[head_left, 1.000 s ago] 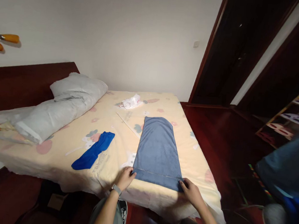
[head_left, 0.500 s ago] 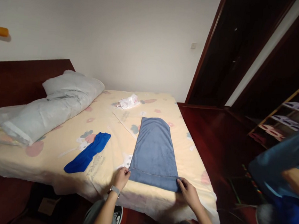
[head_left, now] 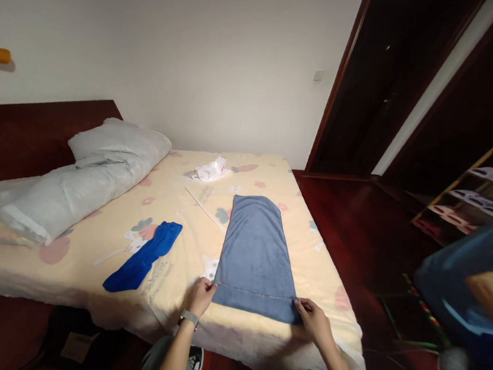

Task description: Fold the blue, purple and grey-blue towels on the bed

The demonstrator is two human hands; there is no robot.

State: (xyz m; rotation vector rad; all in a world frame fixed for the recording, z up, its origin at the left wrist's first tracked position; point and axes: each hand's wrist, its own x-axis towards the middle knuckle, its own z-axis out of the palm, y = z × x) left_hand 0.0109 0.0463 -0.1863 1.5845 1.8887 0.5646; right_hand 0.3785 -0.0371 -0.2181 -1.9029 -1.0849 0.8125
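Observation:
A grey-blue towel (head_left: 258,249) lies flat on the bed, with a seam running across it close to its near edge. My left hand (head_left: 202,295), a watch on its wrist, pinches the towel's near left side at that seam. At the opposite end of the seam, my right hand (head_left: 313,317) has the near right side between thumb and finger. To the left of the towel rests a bright blue cloth (head_left: 144,258), narrow and crumpled, touched by neither hand.
The bed (head_left: 199,227) has a patterned cream sheet. On it are a grey quilt (head_left: 86,188) at the left and a crumpled white plastic bag (head_left: 211,170) at the back. At the right, another person (head_left: 472,274) in blue is beside a shoe rack (head_left: 470,187).
The view has shifted slightly. Both hands keep their pinch at the towel's seam, and the towel lies as before. The person at the right has moved a little.

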